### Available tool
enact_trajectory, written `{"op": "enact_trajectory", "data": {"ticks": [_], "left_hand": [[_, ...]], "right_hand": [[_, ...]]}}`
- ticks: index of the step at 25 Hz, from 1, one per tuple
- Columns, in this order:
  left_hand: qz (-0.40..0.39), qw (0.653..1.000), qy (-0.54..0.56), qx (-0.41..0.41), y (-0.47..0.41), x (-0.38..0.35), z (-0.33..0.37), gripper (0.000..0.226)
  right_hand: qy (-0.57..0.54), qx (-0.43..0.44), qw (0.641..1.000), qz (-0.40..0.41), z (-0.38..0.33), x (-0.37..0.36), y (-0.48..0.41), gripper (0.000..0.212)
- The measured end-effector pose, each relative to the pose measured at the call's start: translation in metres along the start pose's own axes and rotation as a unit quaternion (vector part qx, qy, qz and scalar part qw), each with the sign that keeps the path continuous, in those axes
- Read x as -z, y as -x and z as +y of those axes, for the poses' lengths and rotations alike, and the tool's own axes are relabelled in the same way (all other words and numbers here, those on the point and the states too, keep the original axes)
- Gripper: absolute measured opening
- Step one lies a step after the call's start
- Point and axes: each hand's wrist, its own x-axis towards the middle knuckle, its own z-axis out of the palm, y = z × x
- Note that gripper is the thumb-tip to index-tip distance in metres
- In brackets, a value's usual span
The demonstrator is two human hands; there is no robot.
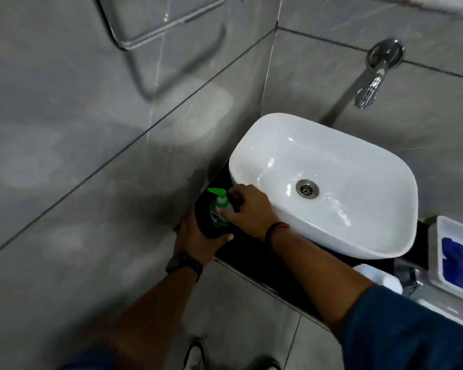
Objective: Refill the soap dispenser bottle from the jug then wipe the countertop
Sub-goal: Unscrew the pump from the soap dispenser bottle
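The soap dispenser bottle (pixel 219 214) has a dark body, a green label and a green pump head. It stands on the black countertop (pixel 267 265), in the corner left of the white basin (pixel 358 236). My left hand (pixel 195 239) wraps around the bottle's lower body from the wall side. My right hand (pixel 251 209) grips the bottle's neck just under the pump; its fingers hide the collar. A blue cloth (pixel 457 263) lies in a white tray (pixel 444 225) at the right edge. No jug can be told for sure.
A chrome tap (pixel 372 89) juts from the tiled wall above the basin. A white container (pixel 380 276) and a clear plastic item (pixel 409 276) sit at the counter's front right. A towel rail (pixel 155 30) hangs on the left wall. My shoes show on the floor below.
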Motion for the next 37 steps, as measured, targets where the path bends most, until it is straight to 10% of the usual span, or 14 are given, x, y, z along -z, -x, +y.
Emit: {"op": "enact_trajectory", "data": {"ticks": [10, 16, 21, 37], "left_hand": [[0.087, 0.993, 0.047, -0.067, -0.036, -0.033, 0.027, 0.057], [0.129, 0.983, 0.045, -0.127, -0.032, -0.013, 0.067, 0.062], [0.119, 0.978, 0.042, -0.166, -0.03, -0.011, 0.081, 0.058], [0.166, 0.977, 0.027, -0.128, -0.015, -0.002, 0.109, 0.069]], "right_hand": [[-0.018, -0.053, 0.99, 0.128, -0.003, -0.03, -0.013, 0.025], [-0.039, -0.024, 0.975, 0.218, -0.02, 0.004, -0.018, 0.02], [-0.044, 0.081, 0.987, 0.134, -0.015, 0.04, -0.014, 0.019], [-0.152, 0.016, 0.964, 0.219, -0.036, 0.044, 0.0, 0.042]]}}
